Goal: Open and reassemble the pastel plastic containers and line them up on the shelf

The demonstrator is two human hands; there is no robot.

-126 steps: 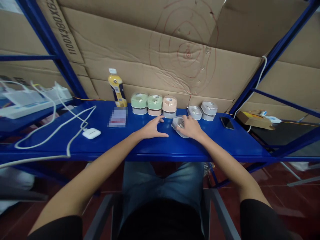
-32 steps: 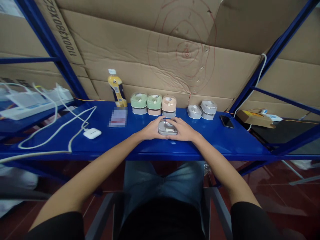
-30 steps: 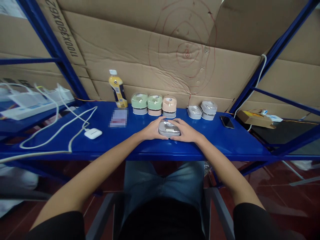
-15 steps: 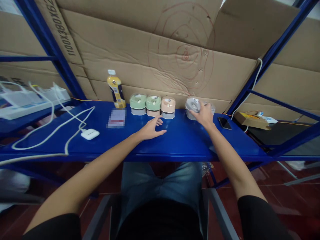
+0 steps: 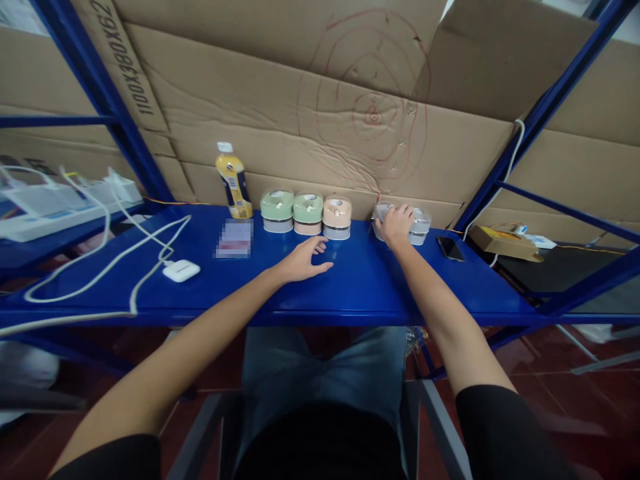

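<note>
My right hand (image 5: 397, 225) curls over a grey box lid (image 5: 382, 212) on the right of the blue table. Its fingers hide much of the box below, so I cannot tell whether the lid is seated. Touching or close to that hand's right side stands another grey box (image 5: 421, 225) with a clear top. My left hand (image 5: 304, 259) rests on the table, fingers apart and holding nothing. Just beyond it, a pink-topped box (image 5: 337, 217), a green-and-pink box (image 5: 308, 213) and a green-and-grey box (image 5: 277, 212) stand in a row.
A yellow drink bottle (image 5: 234, 183) stands at the back left, behind a blurred-out card (image 5: 235, 238). White cables (image 5: 150, 243) and a white earphone case (image 5: 181, 270) lie on the left. A phone (image 5: 451, 248) lies right of the boxes. Cardboard (image 5: 250, 120) backs the blue table (image 5: 370, 287).
My right hand has moved slightly left and down with the grey lid, which was tilted and raised before. The right-hand grey box now shows more. My left hand has barely moved.
</note>
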